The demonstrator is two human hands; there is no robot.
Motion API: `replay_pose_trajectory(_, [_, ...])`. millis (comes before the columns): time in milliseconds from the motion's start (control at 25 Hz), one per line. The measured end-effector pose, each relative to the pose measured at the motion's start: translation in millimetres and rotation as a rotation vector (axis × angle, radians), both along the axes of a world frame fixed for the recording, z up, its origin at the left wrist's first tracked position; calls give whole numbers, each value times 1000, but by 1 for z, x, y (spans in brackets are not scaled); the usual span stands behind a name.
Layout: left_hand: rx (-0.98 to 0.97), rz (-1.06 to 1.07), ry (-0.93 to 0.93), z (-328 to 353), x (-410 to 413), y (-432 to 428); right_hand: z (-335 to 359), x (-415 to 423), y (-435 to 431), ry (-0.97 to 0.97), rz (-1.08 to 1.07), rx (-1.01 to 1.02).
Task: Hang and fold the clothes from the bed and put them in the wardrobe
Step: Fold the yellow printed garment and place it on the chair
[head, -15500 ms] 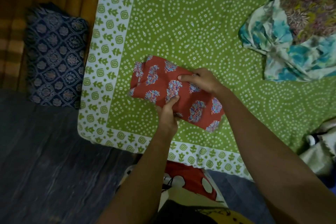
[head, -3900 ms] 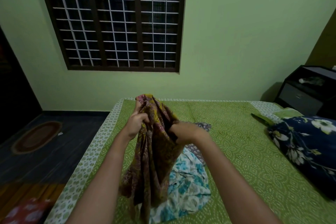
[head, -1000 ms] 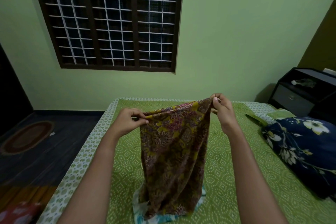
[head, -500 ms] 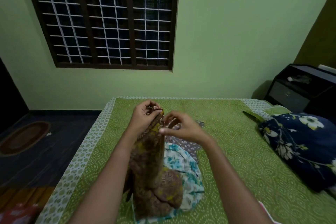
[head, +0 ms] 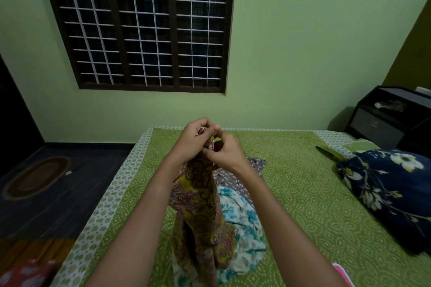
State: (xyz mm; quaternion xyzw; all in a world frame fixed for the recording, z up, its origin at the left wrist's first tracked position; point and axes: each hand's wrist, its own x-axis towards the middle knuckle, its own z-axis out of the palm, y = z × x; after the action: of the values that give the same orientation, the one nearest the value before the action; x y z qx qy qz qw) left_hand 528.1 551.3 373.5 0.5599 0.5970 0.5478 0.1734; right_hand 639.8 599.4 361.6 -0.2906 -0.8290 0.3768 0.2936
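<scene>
Green-sheeted bed [head: 291, 182] carries the work: the mustard floral garment [head: 200, 205] hangs straight down from both hands, its long axis vertical and its hem bunched on the sheet. The left hand [head: 193, 140] and right hand [head: 224, 154] pinch its top edge, touching each other, the right slightly nearer. A turquoise-flowered garment [head: 242, 216] lies beneath.

Both hands are raised over the bed [head: 303, 182], close together and touching. The left hand [head: 193, 140] and the right hand [head: 225, 154] pinch the bunched top of a mustard-brown patterned garment [head: 200, 205], which hangs down in folds onto the green sheet. Its lower end rests on a white-and-teal floral garment [head: 245, 219], with a grey printed cloth [head: 235, 176] just behind. A navy floral pillow [head: 391, 189] lies at the right, below a dark bedside cabinet [head: 391, 114]. A barred window [head: 140, 25] fills the wall beyond, and an oval mat [head: 37, 177] lies on the floor to the left.
</scene>
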Motion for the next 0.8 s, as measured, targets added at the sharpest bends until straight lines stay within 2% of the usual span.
replay_pose_trajectory(160, [43, 177, 209, 5, 7, 8, 11, 1, 1, 49, -14, -148])
replay_pose_trajectory(320, [54, 252, 294, 4, 10, 13, 16, 7, 2, 45, 14, -102])
replay_pose_trajectory(520, [79, 353, 116, 19, 9, 14, 4, 0, -11, -98, -103, 108])
replay_pose_trajectory(720, [113, 378, -9, 33, 1, -2, 6, 6, 9, -519, -131, 152])
replay_pose_trajectory(800, [150, 399, -91, 38, -6, -11, 7, 15, 28, -577, -187, 136])
